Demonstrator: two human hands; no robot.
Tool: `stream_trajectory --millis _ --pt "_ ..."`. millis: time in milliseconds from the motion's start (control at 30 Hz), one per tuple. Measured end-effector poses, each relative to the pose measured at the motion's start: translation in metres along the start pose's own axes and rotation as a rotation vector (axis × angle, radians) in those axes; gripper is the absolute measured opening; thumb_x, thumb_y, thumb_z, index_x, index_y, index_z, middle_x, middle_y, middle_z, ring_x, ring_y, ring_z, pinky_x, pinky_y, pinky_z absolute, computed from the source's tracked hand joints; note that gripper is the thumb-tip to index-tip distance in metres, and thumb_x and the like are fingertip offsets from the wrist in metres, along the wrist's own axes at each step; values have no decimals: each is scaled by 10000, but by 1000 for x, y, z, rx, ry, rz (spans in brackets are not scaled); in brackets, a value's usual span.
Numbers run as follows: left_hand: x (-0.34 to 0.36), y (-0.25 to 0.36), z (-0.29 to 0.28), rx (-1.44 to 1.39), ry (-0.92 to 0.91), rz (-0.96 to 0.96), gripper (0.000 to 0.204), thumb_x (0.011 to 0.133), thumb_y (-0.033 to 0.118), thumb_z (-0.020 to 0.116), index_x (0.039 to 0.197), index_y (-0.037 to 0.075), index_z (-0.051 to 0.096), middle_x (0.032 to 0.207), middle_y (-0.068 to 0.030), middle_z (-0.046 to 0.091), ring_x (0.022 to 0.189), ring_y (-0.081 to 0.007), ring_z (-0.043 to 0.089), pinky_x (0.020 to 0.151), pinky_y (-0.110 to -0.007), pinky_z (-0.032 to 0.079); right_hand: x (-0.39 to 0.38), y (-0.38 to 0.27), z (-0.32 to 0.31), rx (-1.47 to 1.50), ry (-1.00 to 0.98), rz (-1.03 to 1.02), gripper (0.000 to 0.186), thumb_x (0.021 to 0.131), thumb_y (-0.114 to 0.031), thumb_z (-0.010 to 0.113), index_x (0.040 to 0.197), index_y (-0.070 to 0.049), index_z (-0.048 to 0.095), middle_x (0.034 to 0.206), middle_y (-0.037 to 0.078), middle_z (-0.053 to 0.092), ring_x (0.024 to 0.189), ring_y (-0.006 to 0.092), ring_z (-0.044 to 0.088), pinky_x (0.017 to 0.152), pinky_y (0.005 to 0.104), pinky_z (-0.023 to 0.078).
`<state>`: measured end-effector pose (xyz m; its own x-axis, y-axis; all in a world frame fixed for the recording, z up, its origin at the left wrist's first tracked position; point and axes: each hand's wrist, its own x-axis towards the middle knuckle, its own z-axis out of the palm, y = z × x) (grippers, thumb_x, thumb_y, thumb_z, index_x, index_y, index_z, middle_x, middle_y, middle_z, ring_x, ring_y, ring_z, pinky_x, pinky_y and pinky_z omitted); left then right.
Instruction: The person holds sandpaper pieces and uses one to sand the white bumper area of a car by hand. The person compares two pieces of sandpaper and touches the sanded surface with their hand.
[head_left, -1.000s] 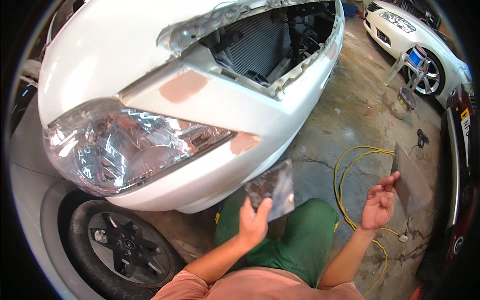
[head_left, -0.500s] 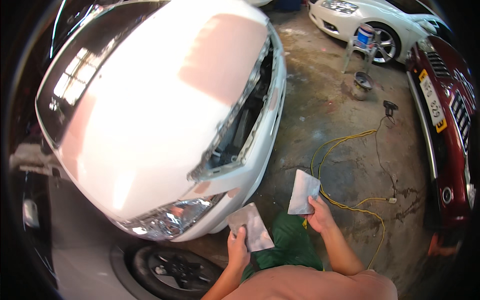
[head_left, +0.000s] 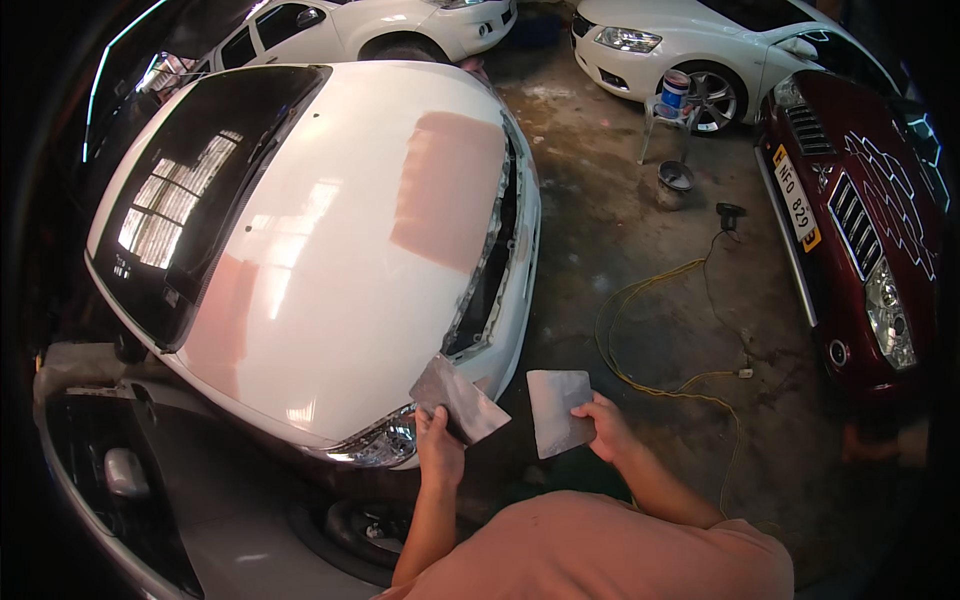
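My left hand (head_left: 438,446) grips a thin grey rectangular plate (head_left: 455,395) by its lower edge, thumb on top. That plate is tilted, with a paler pinkish band along one side. Between the thumb and fingers of my right hand (head_left: 608,430) is a second flat plate (head_left: 556,412), light grey and smeared, held more upright. A gap separates the two plates. Both are in the air near the front corner of a white car (head_left: 330,290), the left one overlapping the view of its headlight (head_left: 375,440). Pinkish-tan patches (head_left: 450,185) mark the car's hood.
A dark grey car (head_left: 250,520) stands close on my left, a maroon vehicle (head_left: 850,220) on the right. Yellow cable (head_left: 625,375) loops over the concrete floor. Farther off are a bucket (head_left: 674,183), a stool (head_left: 655,120) bearing a paint can (head_left: 675,88), and another white car (head_left: 690,45).
My view has shifted, bringing more of the white car's surroundings into sight. Both plates are now higher and farther left in the picture, and the right one is turned. Each hand keeps its hold.
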<state>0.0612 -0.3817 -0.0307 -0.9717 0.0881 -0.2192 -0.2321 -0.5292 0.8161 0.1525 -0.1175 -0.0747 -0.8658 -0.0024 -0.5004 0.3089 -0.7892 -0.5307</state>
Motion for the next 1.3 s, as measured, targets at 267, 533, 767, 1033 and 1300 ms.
stream_trajectory --millis 267,533,767,1033,1300 --pt "24 28 -6 -240 150 -175 234 1027 335 494 931 123 516 760 -27 508 624 -170 485 553 -301 397 -60 3 89 -129 2 -18 437 916 -58 556 1348 -11 507 1205 99 623 1102 229 619 978 408 500" --pt "7 16 1 -484 -163 -223 168 988 206 503 853 128 441 679 -10 392 572 -149 413 516 -283 359 -82 28 95 -127 -49 29 379 924 -45 555 1301 1 548 1154 103 651 1045 217 651 913 394 547" --pt "34 12 55 -694 -596 -117 149 990 200 501 872 116 463 720 -4 403 637 -142 442 586 -263 375 -76 -31 87 -160 -159 31 373 927 -49 546 1297 5 546 1151 98 651 1032 195 653 903 374 553" --pt "46 -28 202 -773 -687 -96 173 1004 195 507 879 82 465 717 -17 413 635 -150 448 593 -269 410 -91 -116 43 -95 -207 86 376 952 -80 554 1319 -3 524 1164 95 649 1018 169 659 888 363 565" --pt "42 -106 312 -540 -611 140 195 1014 203 491 872 104 402 709 -19 386 589 -141 418 547 -268 375 -106 -214 -38 -105 -192 109 369 951 -100 547 1307 -3 519 1157 90 634 1037 153 635 897 341 548"
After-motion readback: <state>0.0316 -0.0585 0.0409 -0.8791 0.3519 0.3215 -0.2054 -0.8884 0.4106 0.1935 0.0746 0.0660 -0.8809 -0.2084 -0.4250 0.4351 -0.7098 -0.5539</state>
